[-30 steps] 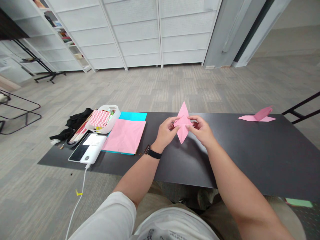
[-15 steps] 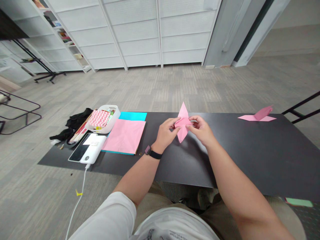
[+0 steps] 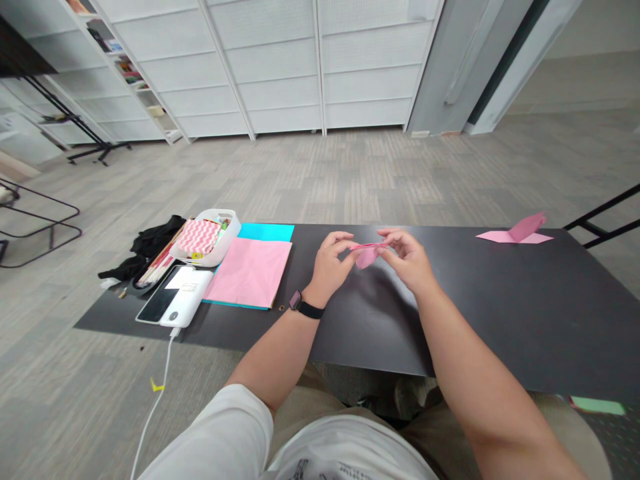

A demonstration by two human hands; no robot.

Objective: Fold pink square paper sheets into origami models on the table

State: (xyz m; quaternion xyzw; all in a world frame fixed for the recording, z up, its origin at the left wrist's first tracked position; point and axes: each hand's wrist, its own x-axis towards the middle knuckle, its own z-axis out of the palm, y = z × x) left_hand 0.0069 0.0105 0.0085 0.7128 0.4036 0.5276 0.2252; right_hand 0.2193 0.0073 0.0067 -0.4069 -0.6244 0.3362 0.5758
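A folded piece of pink paper (image 3: 367,256) is held between my two hands, above the dark table (image 3: 380,333). My left hand (image 3: 332,265) pinches its left end between thumb and fingers. On the other end, my right hand (image 3: 409,260) has thumb and fingertips closed. The paper shows a thin, nearly level edge at the top, with a rounded flap hanging toward me. Its far side is hidden. To the right, a finished-looking pink paper figure (image 3: 525,230) with a raised part rests near the table's far edge.
Left of my hands lies a stack of pink sheets (image 3: 253,270) over blue paper (image 3: 267,232). Beyond it are a white box (image 3: 227,241), a phone (image 3: 159,301), a white power bank (image 3: 186,300) with a cable (image 3: 159,397), and black cloth (image 3: 155,240).
The pink paper was spread with one point away from me and one toward me. Now its far point no longer shows, and only a short near flap hangs down. Both hands keep their grip.
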